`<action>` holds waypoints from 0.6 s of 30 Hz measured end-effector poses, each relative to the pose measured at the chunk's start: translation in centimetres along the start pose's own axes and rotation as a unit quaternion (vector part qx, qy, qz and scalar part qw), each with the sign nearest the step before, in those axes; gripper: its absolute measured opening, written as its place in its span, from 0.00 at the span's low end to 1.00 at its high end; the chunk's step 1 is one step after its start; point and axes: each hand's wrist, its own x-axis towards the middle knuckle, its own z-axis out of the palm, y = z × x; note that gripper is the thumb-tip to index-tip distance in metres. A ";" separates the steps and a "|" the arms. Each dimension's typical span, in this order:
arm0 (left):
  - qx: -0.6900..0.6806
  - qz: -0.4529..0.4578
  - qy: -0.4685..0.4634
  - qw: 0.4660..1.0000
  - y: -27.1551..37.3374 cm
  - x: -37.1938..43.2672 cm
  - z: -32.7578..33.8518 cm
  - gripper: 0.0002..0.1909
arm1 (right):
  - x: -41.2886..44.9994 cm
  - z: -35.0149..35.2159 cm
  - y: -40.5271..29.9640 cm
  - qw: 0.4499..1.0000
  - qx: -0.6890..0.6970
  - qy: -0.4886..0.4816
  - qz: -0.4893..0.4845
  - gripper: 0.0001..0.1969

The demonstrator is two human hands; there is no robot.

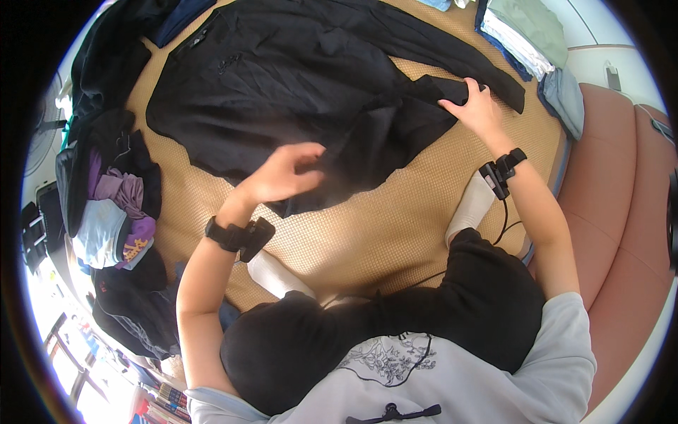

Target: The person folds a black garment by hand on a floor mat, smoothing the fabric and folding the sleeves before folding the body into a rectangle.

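Observation:
A black long-sleeved shirt (296, 79) with a small raised emblem lies spread in front of me, its collar at the upper left. One sleeve (450, 58) stretches out to the right. My right hand (476, 108) has hold of the garment's edge at the right, with thumb and fingers on the cloth. Over the near part of the shirt hovers my left hand (291, 172), slightly blurred, its thumb and fingers apart and nothing visible between them. Both wrists wear black strapped devices.
Beneath the shirt is a tan woven mat (360, 238). Folded clothes (522, 37) are stacked at the upper right, beside a padded brown headboard (598, 175). Heaped clothes (114, 185) line the left side. A cable (506, 217) hangs from the right wrist device.

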 end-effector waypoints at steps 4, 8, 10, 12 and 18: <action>0.102 0.058 -0.107 0.987 0.4 0.7 2.3 0.12 | -0.2 0.8 -1.0 0.996 -0.064 0.067 0.016 0.35; 0.140 0.085 -0.186 0.969 1.4 0.8 4.7 0.15 | 0.3 1.0 -0.6 0.973 -0.105 0.143 -0.146 0.27; 0.155 0.098 -0.211 0.960 1.5 0.4 5.8 0.16 | 0.2 0.8 -1.3 0.974 -0.114 0.116 -0.156 0.28; 0.193 0.082 -0.239 0.948 1.2 0.1 6.9 0.16 | 0.0 0.6 -2.2 0.974 -0.127 0.083 -0.171 0.31; 0.214 0.060 -0.261 0.939 0.5 -1.2 8.4 0.16 | -0.9 1.5 -4.3 0.962 -0.189 0.063 -0.184 0.35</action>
